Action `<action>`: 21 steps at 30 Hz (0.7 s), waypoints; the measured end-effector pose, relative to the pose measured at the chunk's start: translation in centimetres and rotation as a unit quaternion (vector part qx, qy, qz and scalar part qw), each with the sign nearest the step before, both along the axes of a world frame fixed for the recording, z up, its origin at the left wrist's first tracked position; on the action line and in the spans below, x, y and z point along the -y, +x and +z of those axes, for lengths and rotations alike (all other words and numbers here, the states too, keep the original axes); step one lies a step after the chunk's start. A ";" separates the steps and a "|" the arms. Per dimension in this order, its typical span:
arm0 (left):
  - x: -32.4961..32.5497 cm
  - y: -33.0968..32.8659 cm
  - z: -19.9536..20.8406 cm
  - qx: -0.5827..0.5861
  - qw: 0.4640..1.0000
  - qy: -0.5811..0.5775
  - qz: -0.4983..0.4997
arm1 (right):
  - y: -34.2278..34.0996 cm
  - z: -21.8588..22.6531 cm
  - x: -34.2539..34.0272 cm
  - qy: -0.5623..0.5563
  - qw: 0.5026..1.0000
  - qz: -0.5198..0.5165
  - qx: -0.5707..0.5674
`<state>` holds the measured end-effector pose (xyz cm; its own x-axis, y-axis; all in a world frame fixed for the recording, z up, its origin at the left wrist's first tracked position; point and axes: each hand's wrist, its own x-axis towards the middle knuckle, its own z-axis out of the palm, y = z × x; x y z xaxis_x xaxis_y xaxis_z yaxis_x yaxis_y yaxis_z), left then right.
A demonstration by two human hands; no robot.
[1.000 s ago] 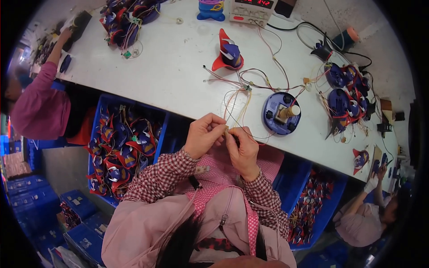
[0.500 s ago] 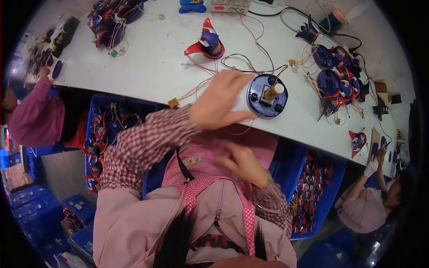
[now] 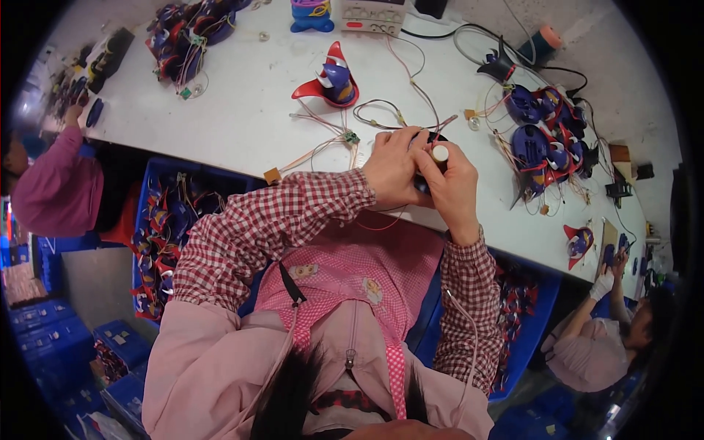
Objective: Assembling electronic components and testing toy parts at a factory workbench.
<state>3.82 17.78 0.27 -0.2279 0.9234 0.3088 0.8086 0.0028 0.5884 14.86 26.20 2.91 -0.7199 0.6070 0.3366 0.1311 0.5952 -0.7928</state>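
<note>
On the counter (image 3: 249,110), near its front edge, a round purple base (image 3: 422,181) is sitting under both hands: left hand (image 3: 396,167) is covering it, grip hidden; right hand (image 3: 453,183) is curling round the white-topped post (image 3: 440,152); base is probably handling light, stiff, slick, edges suiting a hold; half a second ago hands were hanging apart, base uncovered

From here I see the left hand (image 3: 396,167) and right hand (image 3: 456,183) on a dark round base (image 3: 434,137) with a pale-topped post (image 3: 440,153), though they hide the exact grip. A wired green circuit board (image 3: 352,137) lies nearby.
</note>
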 end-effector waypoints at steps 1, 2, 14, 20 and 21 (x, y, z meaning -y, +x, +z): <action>-0.1 0.0 -0.1 0.000 1.000 -0.003 0.004 | 0.1 -0.1 -0.1 -0.003 1.000 0.004 0.000; -0.2 -0.1 -0.1 -0.005 1.000 0.005 0.003 | 0.1 0.0 0.0 0.036 0.999 0.001 0.001; 0.7 -0.8 0.2 -0.042 0.998 0.055 -0.012 | 4.2 0.4 -5.1 0.137 0.984 -0.103 -0.048; 7.7 -4.8 0.8 -0.081 0.991 0.091 -0.060 | 5.2 -1.6 -7.5 0.083 0.985 -0.146 0.026; 9.3 -5.9 0.6 -0.069 0.995 0.066 0.005 | 5.2 -1.5 -7.3 0.082 0.986 -0.146 0.027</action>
